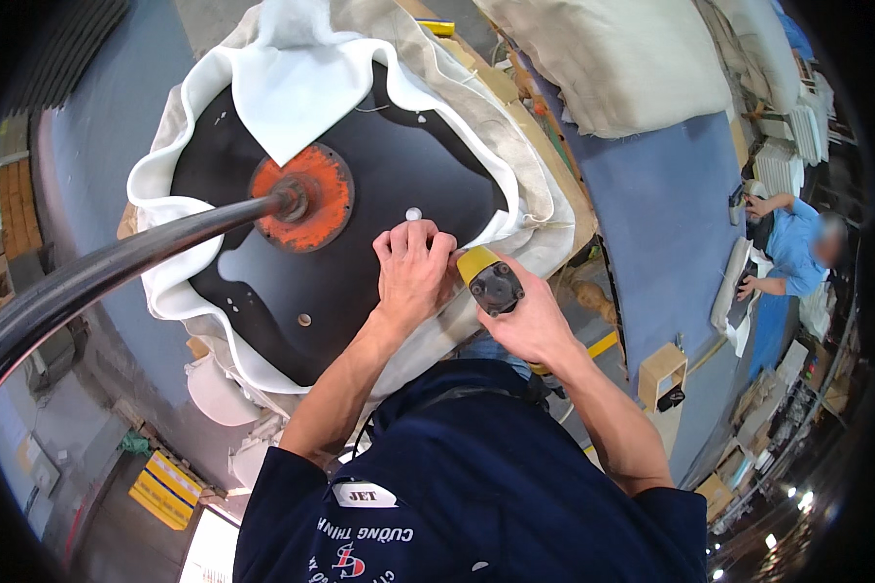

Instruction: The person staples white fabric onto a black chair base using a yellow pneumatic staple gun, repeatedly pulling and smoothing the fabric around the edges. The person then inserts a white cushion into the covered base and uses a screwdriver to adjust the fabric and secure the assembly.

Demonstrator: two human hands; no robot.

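Note:
A black seat panel [360, 282] lies underside up, framed by a wavy white padded cover [156, 219] with beige fabric [544, 209] outside it. My left hand [418, 267] is closed, knuckles up, at the panel's near right edge, gripping the cover's edge there; its fingertips are partly hidden. My right hand [535, 316] wraps around a yellow and black staple gun [493, 282], whose nose is close to my left fingers at the cover's edge. Beyond my left fingertips is a small round white spot [413, 214] on the panel.
A dark metal pole [136, 248] rises toward the left from an orange round flange [332, 199] on the panel. At upper right, a beige cushion [612, 63] rests on a blue-grey table [642, 243]. Farther right, another person [797, 248] handles a padded piece. A wooden box [661, 374] sits nearby.

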